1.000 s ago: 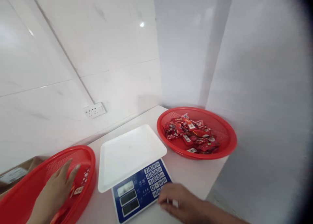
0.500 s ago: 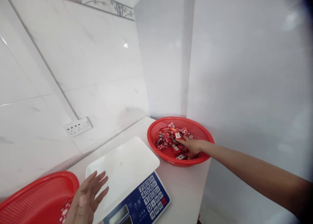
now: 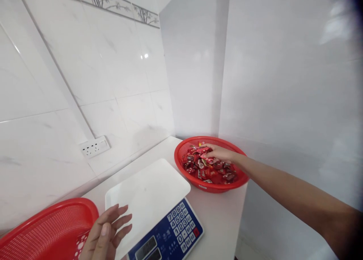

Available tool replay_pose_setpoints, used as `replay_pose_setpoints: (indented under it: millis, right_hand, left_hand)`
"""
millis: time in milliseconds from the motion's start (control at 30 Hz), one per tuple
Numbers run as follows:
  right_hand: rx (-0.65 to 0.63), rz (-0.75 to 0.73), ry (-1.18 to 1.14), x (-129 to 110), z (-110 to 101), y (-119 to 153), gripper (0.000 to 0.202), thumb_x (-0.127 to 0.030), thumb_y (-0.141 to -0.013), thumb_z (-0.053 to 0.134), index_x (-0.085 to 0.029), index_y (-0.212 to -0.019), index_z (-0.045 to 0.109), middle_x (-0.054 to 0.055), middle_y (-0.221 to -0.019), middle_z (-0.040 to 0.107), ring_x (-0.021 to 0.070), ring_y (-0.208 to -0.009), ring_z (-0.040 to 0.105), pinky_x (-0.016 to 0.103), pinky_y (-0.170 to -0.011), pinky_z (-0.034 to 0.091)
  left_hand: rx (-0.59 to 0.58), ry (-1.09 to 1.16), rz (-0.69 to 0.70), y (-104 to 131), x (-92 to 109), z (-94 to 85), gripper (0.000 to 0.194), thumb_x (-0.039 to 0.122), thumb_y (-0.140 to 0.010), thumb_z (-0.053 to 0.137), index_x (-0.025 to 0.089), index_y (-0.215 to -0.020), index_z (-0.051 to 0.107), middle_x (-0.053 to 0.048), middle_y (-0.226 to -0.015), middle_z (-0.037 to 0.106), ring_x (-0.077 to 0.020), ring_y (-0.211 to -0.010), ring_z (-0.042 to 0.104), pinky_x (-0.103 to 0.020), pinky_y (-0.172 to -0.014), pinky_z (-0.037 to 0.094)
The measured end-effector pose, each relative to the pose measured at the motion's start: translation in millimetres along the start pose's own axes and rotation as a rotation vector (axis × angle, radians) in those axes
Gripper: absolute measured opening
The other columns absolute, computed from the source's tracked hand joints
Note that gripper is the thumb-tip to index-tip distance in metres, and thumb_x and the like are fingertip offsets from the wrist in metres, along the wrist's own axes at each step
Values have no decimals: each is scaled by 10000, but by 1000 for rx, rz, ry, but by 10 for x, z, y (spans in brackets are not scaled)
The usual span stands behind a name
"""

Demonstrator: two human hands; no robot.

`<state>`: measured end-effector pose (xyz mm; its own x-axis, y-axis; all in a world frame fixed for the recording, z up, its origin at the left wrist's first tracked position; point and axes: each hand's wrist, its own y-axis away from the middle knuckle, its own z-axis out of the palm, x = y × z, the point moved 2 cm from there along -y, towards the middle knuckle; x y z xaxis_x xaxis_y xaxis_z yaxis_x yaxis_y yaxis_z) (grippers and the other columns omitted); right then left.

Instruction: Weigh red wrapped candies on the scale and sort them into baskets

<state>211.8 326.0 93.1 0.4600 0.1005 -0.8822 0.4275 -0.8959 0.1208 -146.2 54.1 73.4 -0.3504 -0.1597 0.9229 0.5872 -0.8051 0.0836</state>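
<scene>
My right hand (image 3: 220, 153) reaches into the right-hand red plastic basket (image 3: 195, 186). Its fingers curl round some small red wrapped candies (image 3: 203, 150), above a layer of similar wrapped candies (image 3: 208, 173). Over the near left edge of a digital weighing scale (image 3: 150, 188) hovers my left hand (image 3: 106, 231), fingers apart and slightly bent, with nothing in it. The scale has a bare white pan and a blue keypad panel. Next to my left wrist is something red with white dots (image 3: 81, 243), partly hidden.
A second red mesh basket (image 3: 45, 216) stands at the lower left, cut off by the frame. Both baskets and the scale are on a white table (image 3: 219, 211) in a corner. Behind, the tiled wall carries a socket (image 3: 95, 146). The table's right edge drops to the floor.
My right hand has shifted from the basket's near right part towards its back and lifted a little, with candies in its fingers. My left hand stays over the scale, fingers slightly more bent.
</scene>
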Motion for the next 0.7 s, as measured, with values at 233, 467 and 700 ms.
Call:
replay_pose_setpoints:
  millis: [233,467,700]
  right_hand:
    - [45,49,-160,-92,59,1,617,-316,-756,664,-270,-1322,423,97,-1341,503,245,-1086,573,347,-790,539]
    - [199,32,-204,11,82,-37,436,-266,-777,644,-209,-1198,547,98,-1346,502,222,-1085,565,322,-855,507]
    - [379,45,-280,57,58,-73,441,-249,-791,602,-204,-1216,493,104,-1243,563,189,-983,596,261,-729,543]
  left_hand:
    - [56,37,70,60,80,18,492,462,-482,814,224,-892,684,-64,-910,717,-216,-740,680,-259,-605,591]
    - [50,29,69,88,100,25,492,468,-477,817,215,-879,688,-72,-869,723,-217,-719,680,-265,-607,589]
    - [29,-16,110,169,143,76,469,474,-486,813,214,-858,693,-62,-812,723,-198,-680,675,-266,-629,587]
